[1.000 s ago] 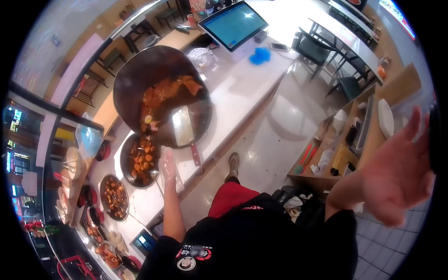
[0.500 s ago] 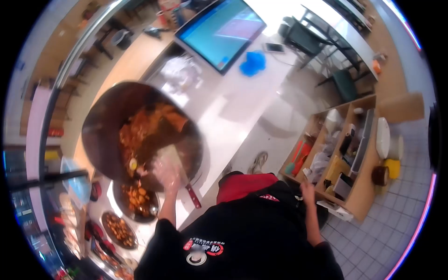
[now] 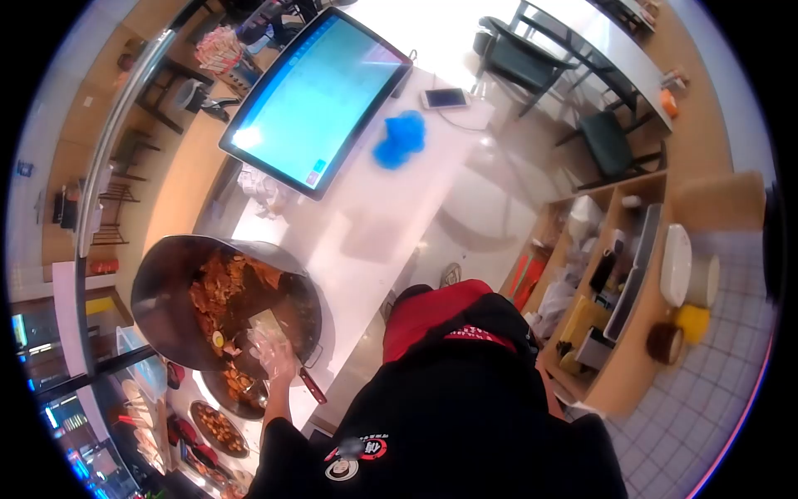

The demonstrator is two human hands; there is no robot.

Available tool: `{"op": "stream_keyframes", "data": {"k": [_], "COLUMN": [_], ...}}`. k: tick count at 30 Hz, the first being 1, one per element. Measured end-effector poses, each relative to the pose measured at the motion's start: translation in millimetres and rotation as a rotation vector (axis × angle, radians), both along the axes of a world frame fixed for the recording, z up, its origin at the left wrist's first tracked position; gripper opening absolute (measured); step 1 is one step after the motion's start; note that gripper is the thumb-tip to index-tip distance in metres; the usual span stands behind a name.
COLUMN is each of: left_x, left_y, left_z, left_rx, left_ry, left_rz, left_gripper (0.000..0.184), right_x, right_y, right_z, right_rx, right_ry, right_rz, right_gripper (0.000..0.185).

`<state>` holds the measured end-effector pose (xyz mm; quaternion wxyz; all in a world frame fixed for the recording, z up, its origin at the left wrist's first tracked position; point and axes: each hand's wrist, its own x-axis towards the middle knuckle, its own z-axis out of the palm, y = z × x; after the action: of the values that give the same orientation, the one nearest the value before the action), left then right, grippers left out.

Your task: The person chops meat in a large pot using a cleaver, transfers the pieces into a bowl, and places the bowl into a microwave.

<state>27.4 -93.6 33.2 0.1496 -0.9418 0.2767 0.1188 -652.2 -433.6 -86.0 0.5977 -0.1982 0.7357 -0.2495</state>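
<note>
My left hand (image 3: 273, 356), in a clear plastic glove, is over the near side of a large metal pot (image 3: 158, 303). Its fingers look closed around the blade of a cleaver (image 3: 313, 387), whose reddish handle sticks out past the rim. Reddish-brown cooked food (image 3: 218, 287) lies in the pot, with a halved egg (image 3: 218, 339) by the fingers. Below the pot are an oval dish (image 3: 241, 392) of food and another dish (image 3: 219, 427) of browned chunks. My right hand (image 3: 543, 366) is low by the shelf unit, mostly hidden behind my clothing, its fingers not visible.
A large touchscreen (image 3: 324, 96) stands on the white counter (image 3: 357, 233), with a blue crumpled cloth or bag (image 3: 400, 140) and a phone (image 3: 445, 98) beside it. The wooden shelf unit (image 3: 619, 366) at the right holds bags and boxes. Dark chairs (image 3: 611, 145) stand beyond it.
My view has shifted, so the screen and pot appear farther left. The right hand has dropped beside my body and is now mostly hidden. The left hand stays at the pot with the cleaver.
</note>
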Motion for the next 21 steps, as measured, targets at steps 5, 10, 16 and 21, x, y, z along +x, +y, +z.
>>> {"op": "stream_keyframes", "data": {"k": [5,10,16,21], "left_x": [-8,15,-73,-129], "left_y": [12,42,44,53], "left_z": [38,-11,35,57], "left_rx": [-0.110,-0.530,-0.352,-0.297], "left_ry": [0.182,0.011,0.357,0.282], "left_rz": [-0.123,0.053,-0.011,0.046], "left_gripper": [0.062,0.056,0.064,0.056], "right_x": [23,23,31,101], "right_y": [-58,-53,-74,-223], "right_z": [9,-2,26,115], "right_rx": [-0.083,0.069,-0.182,-0.315], "right_ry": [-0.137,0.165,0.341,0.408], "right_rz": [-0.113,0.114,0.429,0.440], "right_gripper": [0.030,0.027,0.031,0.026]}}
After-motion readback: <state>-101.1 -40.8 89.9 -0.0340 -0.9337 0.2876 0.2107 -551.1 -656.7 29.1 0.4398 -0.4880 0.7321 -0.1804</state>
